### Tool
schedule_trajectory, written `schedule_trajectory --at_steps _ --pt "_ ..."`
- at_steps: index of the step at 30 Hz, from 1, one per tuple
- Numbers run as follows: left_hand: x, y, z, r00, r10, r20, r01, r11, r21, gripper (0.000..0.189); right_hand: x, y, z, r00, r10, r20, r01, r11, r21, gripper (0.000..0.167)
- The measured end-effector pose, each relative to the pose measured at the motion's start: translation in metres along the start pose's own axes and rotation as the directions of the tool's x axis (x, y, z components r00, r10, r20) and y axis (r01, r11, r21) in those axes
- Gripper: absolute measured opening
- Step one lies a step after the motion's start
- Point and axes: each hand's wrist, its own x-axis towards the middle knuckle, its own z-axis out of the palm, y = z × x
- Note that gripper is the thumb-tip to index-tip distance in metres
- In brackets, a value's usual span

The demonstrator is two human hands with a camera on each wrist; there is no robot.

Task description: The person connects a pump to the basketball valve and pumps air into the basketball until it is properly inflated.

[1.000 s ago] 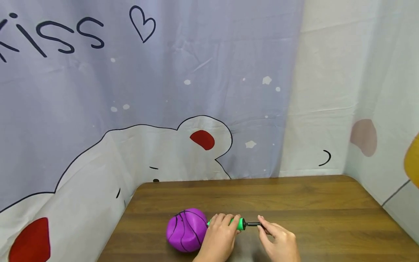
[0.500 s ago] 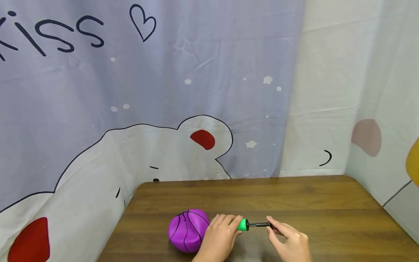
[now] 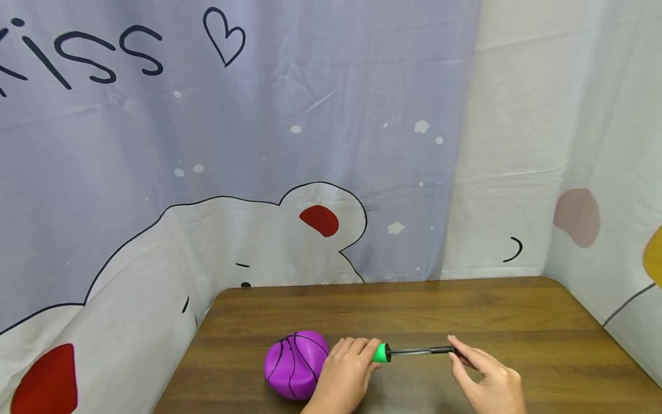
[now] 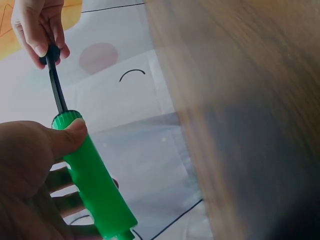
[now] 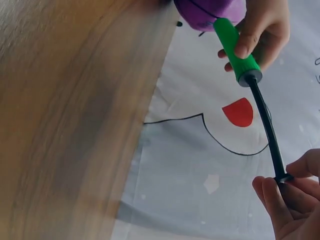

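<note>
Plunger handle (image 5: 283, 178) is pinched by the right hand (image 3: 488, 379); green hand pump (image 3: 381, 353) is gripped by the left hand (image 3: 343, 371), purple basketball (image 3: 296, 365) at its nozzle end on wooden table (image 3: 414, 310). Outward stroke seems in hand; a straight push back, pump steadied, would be called for. Versus earlier frame, plunger rod (image 3: 411, 351) is drawn farther out.

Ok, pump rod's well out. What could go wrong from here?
1. The thin rod sticks far out of the green pump; an off-line push might bend it.
2. The right hand only pinches the handle with its fingertips, so it could slip.
3. The left hand grips the pump, and neither hand grips the purple ball, which might shift or twist off.
</note>
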Motion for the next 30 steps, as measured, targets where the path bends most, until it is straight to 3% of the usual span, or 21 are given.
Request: schedule_trajectory --at_steps 7,13,17,23,30 --pt "0.001 0.003 -0.003 1.000 0.009 -0.002 -0.009 1.000 -0.001 0.041 -0.006 -0.017 0.023 0.998 -0.056 -0.009 0.057 0.996 0.064 0.039" --pt "0.000 0.004 -0.001 0.999 0.002 -0.036 -0.002 1.000 0.010 0.041 -0.014 -0.034 0.047 0.994 -0.085 0.066 0.076 0.989 0.124 0.038" --pt "0.000 0.003 -0.001 1.000 0.016 -0.023 -0.016 1.000 -0.003 0.042 -0.017 -0.041 0.054 0.990 -0.080 0.114 0.060 0.985 0.164 0.037" --pt "0.001 0.000 -0.002 0.999 0.044 -0.032 -0.045 0.999 -0.018 0.042 -0.012 -0.037 0.048 0.989 -0.075 0.129 0.054 0.985 0.165 0.038" --pt "-0.001 -0.002 -0.002 0.997 0.045 -0.057 -0.046 0.999 -0.011 0.041 -0.006 -0.023 0.027 0.994 -0.036 0.107 0.028 0.997 0.076 0.036"
